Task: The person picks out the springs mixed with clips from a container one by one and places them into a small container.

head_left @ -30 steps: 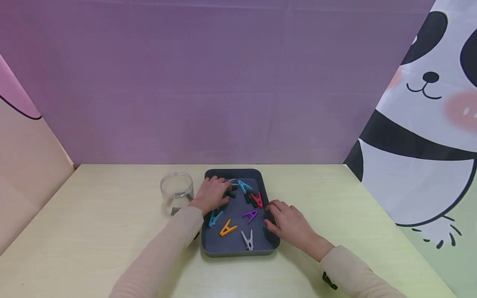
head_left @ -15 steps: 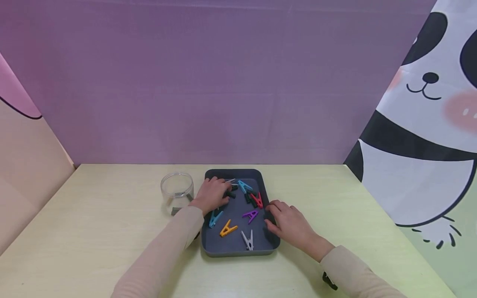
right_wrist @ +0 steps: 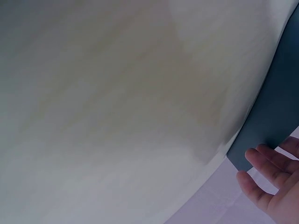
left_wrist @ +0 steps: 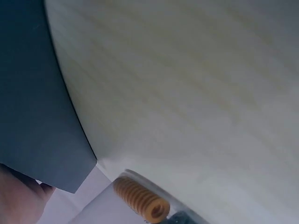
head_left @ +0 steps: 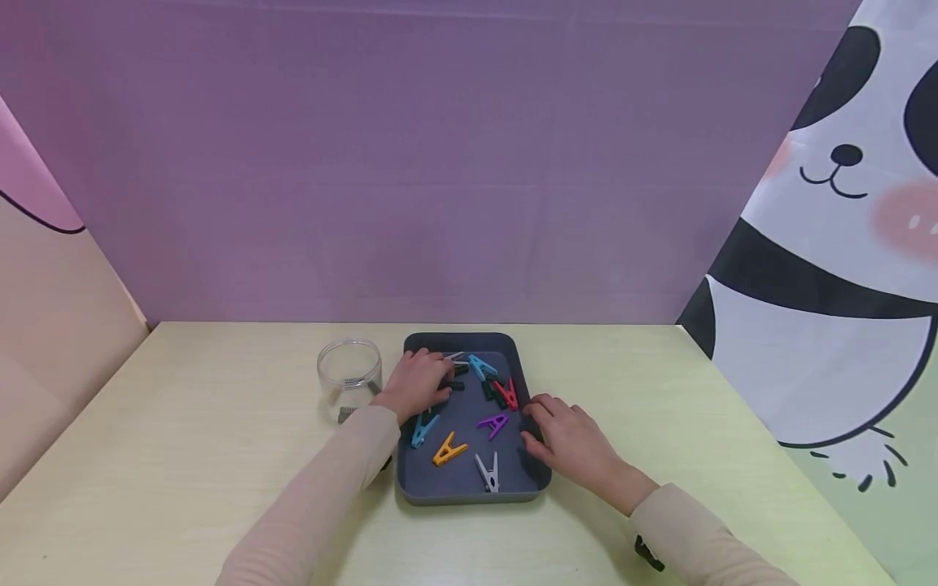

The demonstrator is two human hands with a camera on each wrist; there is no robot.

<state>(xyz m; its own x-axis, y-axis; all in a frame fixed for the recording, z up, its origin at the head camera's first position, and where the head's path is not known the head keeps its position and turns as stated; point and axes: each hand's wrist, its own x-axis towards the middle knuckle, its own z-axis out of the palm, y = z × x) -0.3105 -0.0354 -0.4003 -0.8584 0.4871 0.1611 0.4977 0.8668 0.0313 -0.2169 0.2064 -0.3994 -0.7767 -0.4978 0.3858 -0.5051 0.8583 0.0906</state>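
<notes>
Inside a smooth, round-cornered gray tray (head_left: 458, 482) of V-shaped clothespins (head_left: 441, 457), the left hand (head_left: 414, 382) reaches, its grip hidden; beside the tray, the right hand (head_left: 573, 437), loosely spread, holds nothing.

Slight turn of 1 dark spring (head_left: 457, 385)

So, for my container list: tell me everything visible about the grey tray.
The tray is dark grey, rectangular with rounded corners and low walls, plastic-looking. It lies flat on the pale table, right of the clear jar, lengthwise away from the camera. Coloured clips and dark pieces lie inside. The left hand reaches over its left side; the right hand is at its right wall, contact unclear.
</notes>
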